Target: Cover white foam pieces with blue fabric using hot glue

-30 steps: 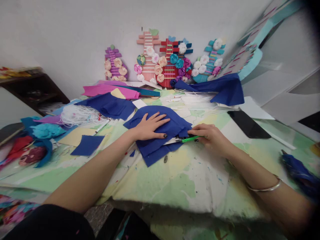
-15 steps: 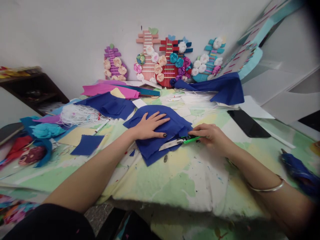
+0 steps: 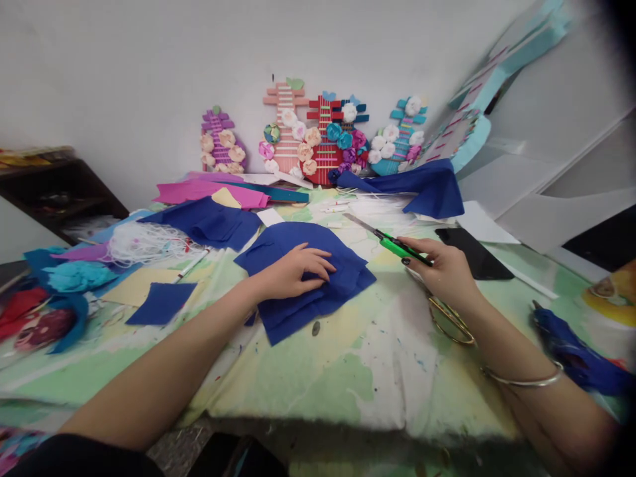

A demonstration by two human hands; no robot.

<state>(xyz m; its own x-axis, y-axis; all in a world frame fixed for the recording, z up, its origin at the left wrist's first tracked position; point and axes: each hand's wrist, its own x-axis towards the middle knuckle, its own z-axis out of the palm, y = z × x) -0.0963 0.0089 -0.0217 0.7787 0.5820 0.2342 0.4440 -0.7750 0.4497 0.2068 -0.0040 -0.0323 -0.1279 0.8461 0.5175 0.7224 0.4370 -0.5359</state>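
My left hand (image 3: 302,270) lies on a dark blue crepe-like sheet (image 3: 318,237), its fingers a little bent and apart. The sheet has a rounded far edge and several layers at its near side. To the right, my right hand (image 3: 442,268) grips a green utility knife (image 3: 397,248) by its handle. The knife's long blade is out and points up and left, above the table and apart from the sheet. Beneath my right wrist are gold-coloured loops (image 3: 450,321), partly hidden.
A black phone (image 3: 477,255) lies right of my right hand, with a blue-wrapped tool (image 3: 571,348) nearer. Further left are a blue square (image 3: 161,303), white string (image 3: 146,244) and folded blue material (image 3: 213,222). Flower-decorated instrument shapes (image 3: 325,136) stand against the wall.
My right hand has lifted the knife off the blue sheet's near edge and swung its blade up and away. The fingers of my left hand have drawn in from a flat spread.
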